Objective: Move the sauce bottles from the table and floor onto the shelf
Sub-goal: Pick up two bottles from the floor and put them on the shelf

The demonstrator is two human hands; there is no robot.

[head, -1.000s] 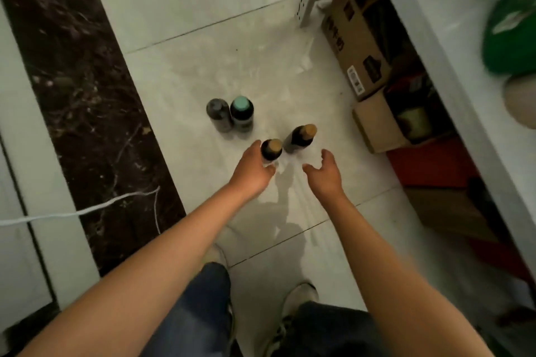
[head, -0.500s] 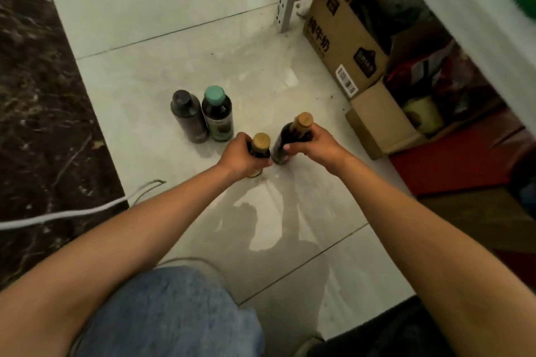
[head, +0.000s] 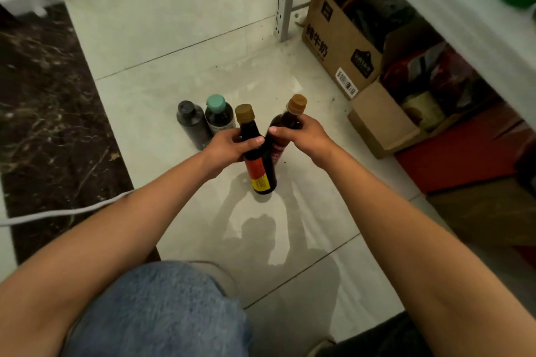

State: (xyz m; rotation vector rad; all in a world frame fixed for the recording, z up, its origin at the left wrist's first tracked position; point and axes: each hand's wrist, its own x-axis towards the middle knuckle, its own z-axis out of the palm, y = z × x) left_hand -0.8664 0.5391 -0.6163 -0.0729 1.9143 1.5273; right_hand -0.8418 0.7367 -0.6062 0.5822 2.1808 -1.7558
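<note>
both bare forearms reach forward and down, converging toward the centre. left hand (head: 229, 145) grips a dark sauce bottle (head: 256, 153) at its neck, thumb across the front, fingers curled behind. right hand (head: 300, 135) grips a second dark bottle (head: 285, 127) below its cap, knuckles up. hands nearly touching.

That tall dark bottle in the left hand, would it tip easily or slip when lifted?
The bottle looks tall and narrow, so probably tippy once set down. Its dark glossy body may be slippery; the left hand wraps round it. It appears full, so likely heavy.
</note>
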